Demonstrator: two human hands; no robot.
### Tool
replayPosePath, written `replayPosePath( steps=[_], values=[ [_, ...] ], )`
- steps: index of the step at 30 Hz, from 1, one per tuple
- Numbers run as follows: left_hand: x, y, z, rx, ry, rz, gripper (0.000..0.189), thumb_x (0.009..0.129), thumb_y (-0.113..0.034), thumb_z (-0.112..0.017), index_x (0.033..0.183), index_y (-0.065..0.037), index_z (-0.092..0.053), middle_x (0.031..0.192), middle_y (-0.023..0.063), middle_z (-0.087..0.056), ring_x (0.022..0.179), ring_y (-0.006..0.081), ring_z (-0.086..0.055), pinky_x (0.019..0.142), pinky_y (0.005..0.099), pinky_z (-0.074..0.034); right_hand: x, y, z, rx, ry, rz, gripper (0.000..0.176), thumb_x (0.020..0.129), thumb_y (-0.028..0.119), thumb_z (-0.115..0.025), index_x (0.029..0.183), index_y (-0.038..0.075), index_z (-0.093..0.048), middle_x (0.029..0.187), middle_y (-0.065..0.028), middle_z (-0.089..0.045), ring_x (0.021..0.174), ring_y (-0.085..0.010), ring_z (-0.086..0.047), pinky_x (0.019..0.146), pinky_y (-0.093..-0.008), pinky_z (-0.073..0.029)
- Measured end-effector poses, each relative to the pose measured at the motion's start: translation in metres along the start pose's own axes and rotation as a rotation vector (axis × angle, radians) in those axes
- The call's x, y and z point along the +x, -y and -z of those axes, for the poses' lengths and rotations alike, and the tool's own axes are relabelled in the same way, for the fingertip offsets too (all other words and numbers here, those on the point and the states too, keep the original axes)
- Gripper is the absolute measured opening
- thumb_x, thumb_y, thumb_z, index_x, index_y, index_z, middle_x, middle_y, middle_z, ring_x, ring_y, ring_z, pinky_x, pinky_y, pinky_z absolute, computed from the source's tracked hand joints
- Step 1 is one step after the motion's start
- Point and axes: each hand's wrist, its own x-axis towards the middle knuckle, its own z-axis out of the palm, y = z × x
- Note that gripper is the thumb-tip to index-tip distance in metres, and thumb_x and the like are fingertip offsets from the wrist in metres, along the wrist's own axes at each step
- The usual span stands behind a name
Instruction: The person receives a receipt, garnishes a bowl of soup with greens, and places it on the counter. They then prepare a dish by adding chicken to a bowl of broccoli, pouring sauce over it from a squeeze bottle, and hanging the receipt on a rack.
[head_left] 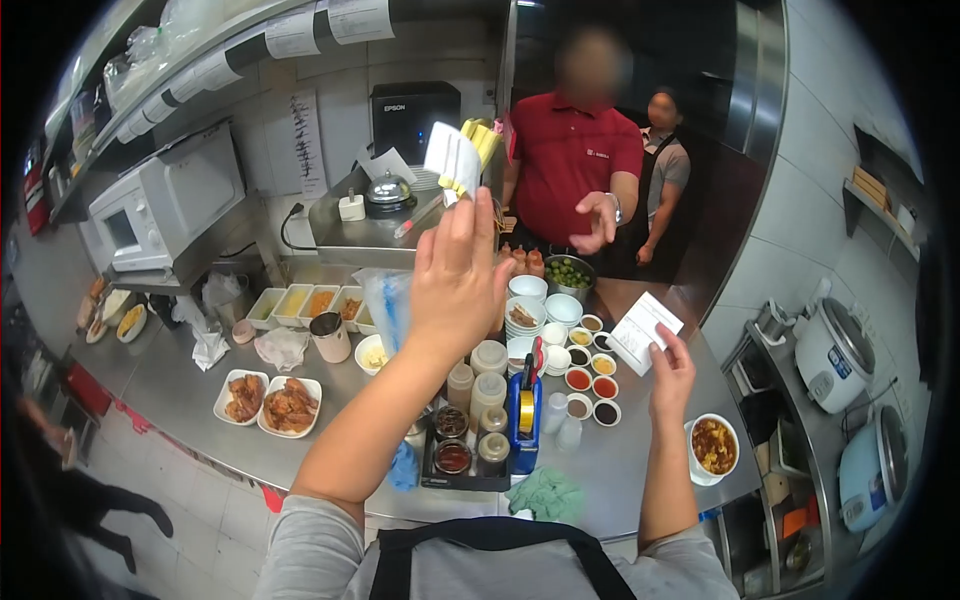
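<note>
My left hand (455, 265) is raised over the back of the counter, its back toward me. The fingers are stretched upward and the thumb stands apart. Its fingertips reach the lower end of a printed paper slip (452, 158) beside a bunch of yellow strips (482, 140); whether they touch is hard to tell. My right hand (672, 375) pinches a white printed receipt (645, 335) by its right edge, above the counter. Left of the receipt are small sauce bowls (604, 388). Nearer me, a blue tape dispenser (525, 420) stands beside a black bottle caddy (470, 478).
Across the counter (620, 490), a person in a red shirt (575, 150) extends a hand (597, 222); another person (665, 170) stands behind. Fried chicken dishes (290, 407) sit left, a soup bowl (714, 448) right. A service bell (389, 192) and printer (415, 120) are at the back.
</note>
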Motion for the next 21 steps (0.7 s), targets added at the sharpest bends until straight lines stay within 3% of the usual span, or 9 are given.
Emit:
replayPosePath(
  steps=[2, 10, 12, 14, 15, 16, 18, 20, 21],
  values=[
    [0.008, -0.011, -0.014, 0.048, 0.03, 0.042, 0.084, 0.072, -0.03, -0.068, 0.138, 0.002, -0.025, 0.128, 0.0156, -0.034, 0.117, 0.0272, -0.039, 0.092, 0.0378, -0.034, 0.01, -0.006, -0.002, 0.104, 0.005, -0.006, 0.033, 0.083, 0.001, -0.055, 0.116, -0.003, -0.055, 0.108, -0.0067, -0.057, 0.096, -0.0109, -0.052, 0.086, -0.0241, -0.041],
    [0.018, -0.022, -0.034, 0.098, 0.069, 0.111, 0.082, 0.073, -0.034, -0.066, 0.136, 0.001, -0.027, 0.129, 0.0141, -0.035, 0.12, 0.025, -0.036, 0.093, 0.0366, -0.033, 0.042, -0.027, -0.01, 0.323, 0.094, -0.098, 0.043, 0.084, -0.001, -0.051, 0.127, 0.0, -0.046, 0.124, -0.0089, -0.048, 0.108, -0.0127, -0.049, 0.087, -0.0224, -0.041],
    [0.008, -0.015, -0.025, 0.011, 0.027, 0.105, 0.078, 0.073, -0.03, -0.066, 0.134, 0.001, -0.03, 0.125, 0.0158, -0.039, 0.117, 0.0273, -0.04, 0.091, 0.038, -0.035, 0.063, -0.05, -0.008, 0.022, 0.077, 0.087, 0.042, 0.084, 0.002, -0.055, 0.125, 0.005, -0.05, 0.123, -0.0074, -0.048, 0.109, -0.0175, -0.049, 0.091, -0.03, -0.04],
    [-0.011, -0.011, -0.007, -0.165, -0.088, 0.123, 0.07, 0.073, -0.025, -0.066, 0.131, 0.0, -0.036, 0.119, 0.0172, -0.044, 0.109, 0.0309, -0.047, 0.087, 0.0403, -0.04, 0.082, -0.048, -0.01, 0.124, 0.074, -0.026, 0.041, 0.085, 0.002, -0.054, 0.125, 0.004, -0.049, 0.124, -0.0096, -0.048, 0.109, -0.0186, -0.05, 0.092, -0.031, -0.041],
    [-0.027, -0.007, 0.008, -0.241, -0.155, 0.141, 0.058, 0.072, -0.017, -0.067, 0.124, 0.0, -0.046, 0.111, 0.0168, -0.05, 0.096, 0.0331, -0.053, 0.081, 0.0398, -0.045, 0.093, -0.054, -0.003, 0.172, 0.096, -0.054, 0.04, 0.085, 0.004, -0.055, 0.125, 0.004, -0.049, 0.124, -0.01, -0.048, 0.108, -0.0184, -0.05, 0.091, -0.0306, -0.041],
    [-0.042, -0.003, 0.027, -0.35, -0.229, 0.174, 0.044, 0.073, -0.005, -0.066, 0.115, -0.003, -0.056, 0.105, 0.0146, -0.053, 0.088, 0.0286, -0.057, 0.072, 0.0341, -0.048, 0.107, -0.062, -0.013, 0.244, 0.1, -0.074, 0.039, 0.086, 0.005, -0.055, 0.125, 0.004, -0.049, 0.124, -0.0104, -0.048, 0.108, -0.0181, -0.051, 0.09, -0.0301, -0.041],
    [-0.088, 0.018, 0.066, -0.348, -0.219, 0.309, 0.036, 0.074, 0.004, -0.062, 0.108, -0.005, -0.06, 0.102, 0.0112, -0.055, 0.084, 0.0215, -0.057, 0.067, 0.0268, -0.048, 0.116, -0.059, -0.023, 0.114, 0.147, -0.072, 0.039, 0.087, 0.009, -0.056, 0.125, 0.004, -0.048, 0.123, -0.011, -0.049, 0.107, -0.0178, -0.051, 0.088, -0.0293, -0.042],
    [-0.139, 0.039, 0.11, -0.208, -0.128, 0.529, 0.033, 0.076, 0.007, -0.056, 0.106, -0.006, -0.06, 0.102, 0.0085, -0.055, 0.083, 0.0156, -0.057, 0.066, 0.023, -0.047, 0.107, -0.034, -0.028, 0.087, 0.157, 0.055, 0.037, 0.086, 0.01, -0.058, 0.121, 0.0, -0.05, 0.127, -0.0088, -0.047, 0.106, -0.0207, -0.051, 0.084, -0.0309, -0.046],
    [-0.169, 0.043, 0.131, -0.209, -0.102, 0.785, 0.03, 0.077, 0.007, -0.054, 0.104, -0.005, -0.06, 0.1, 0.0066, -0.054, 0.082, 0.0138, -0.056, 0.066, 0.0217, -0.047, 0.099, -0.021, -0.025, 0.065, 0.127, 0.017, 0.035, 0.086, 0.012, -0.059, 0.119, 0.0, -0.052, 0.128, -0.0067, -0.047, 0.107, -0.0213, -0.05, 0.086, -0.0324, -0.046]
  ],
)
